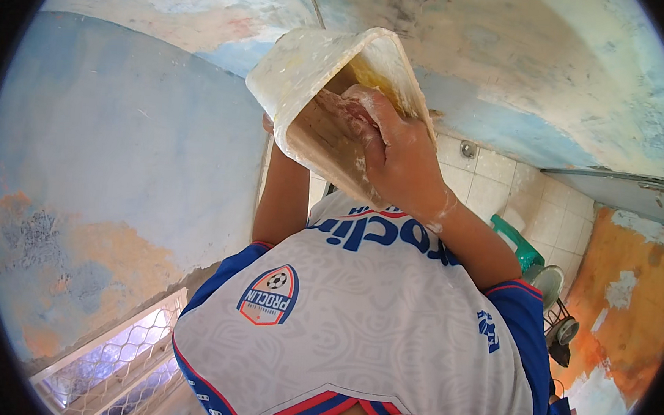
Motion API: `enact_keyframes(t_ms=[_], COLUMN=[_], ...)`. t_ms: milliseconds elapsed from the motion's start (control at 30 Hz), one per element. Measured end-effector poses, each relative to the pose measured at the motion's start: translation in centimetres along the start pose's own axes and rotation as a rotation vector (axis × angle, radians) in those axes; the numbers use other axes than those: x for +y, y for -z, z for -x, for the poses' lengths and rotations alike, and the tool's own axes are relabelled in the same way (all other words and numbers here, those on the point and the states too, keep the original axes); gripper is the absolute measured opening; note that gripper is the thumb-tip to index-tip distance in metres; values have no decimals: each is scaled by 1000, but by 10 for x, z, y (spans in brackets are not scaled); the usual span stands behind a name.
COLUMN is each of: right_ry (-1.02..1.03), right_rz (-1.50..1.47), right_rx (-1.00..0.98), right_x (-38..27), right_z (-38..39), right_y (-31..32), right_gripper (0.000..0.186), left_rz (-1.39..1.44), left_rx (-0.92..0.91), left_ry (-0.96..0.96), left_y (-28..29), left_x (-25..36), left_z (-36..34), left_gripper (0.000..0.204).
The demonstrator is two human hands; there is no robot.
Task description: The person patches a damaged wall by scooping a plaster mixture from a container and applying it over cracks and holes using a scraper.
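Note:
A square-mouthed, off-white plastic tub (298,72) is tilted in front of my chest, its walls crusted with dried plaster or paint. Yellow smears mark its inner wall. My left hand (268,123) supports the tub from the far left side; most of it is hidden behind the wall. My right hand (396,147) reaches in through the opening, powdered white, with its fingers curled against the tub's inside. Whatever those fingers grip, if anything, is too hidden to make out.
A blue wall (138,142) with patchy plaster rises at left, above a window with a metal grille (121,354). White floor tiles (494,168) lie below, with a round drain (468,149). At right are a green plastic item (518,243), a dark wire rack (560,324) and an orange peeling wall (621,263).

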State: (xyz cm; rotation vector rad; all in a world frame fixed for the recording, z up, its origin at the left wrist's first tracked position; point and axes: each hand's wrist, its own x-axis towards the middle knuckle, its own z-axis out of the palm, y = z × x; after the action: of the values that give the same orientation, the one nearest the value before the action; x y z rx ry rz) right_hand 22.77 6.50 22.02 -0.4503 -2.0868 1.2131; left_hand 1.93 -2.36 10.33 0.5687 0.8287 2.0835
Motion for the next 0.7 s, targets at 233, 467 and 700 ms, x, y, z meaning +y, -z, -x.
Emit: enact_keyframes(t_ms=[233, 467, 700], right_ry=[26, -41, -133], right_rz=[108, 178, 164], right_rx=[46, -113, -112], right_x=[8, 4, 0], right_z=[5, -6, -11], right_y=[-5, 0, -1], right_gripper=[45, 48, 48], left_rz=[-9, -34, -45], left_rx=[1, -14, -35], left_ry=[-2, -3, 10], left_y=[0, -1, -2], left_x=[0, 1, 0], left_z=[2, -7, -22], left_gripper=[71, 72, 73])
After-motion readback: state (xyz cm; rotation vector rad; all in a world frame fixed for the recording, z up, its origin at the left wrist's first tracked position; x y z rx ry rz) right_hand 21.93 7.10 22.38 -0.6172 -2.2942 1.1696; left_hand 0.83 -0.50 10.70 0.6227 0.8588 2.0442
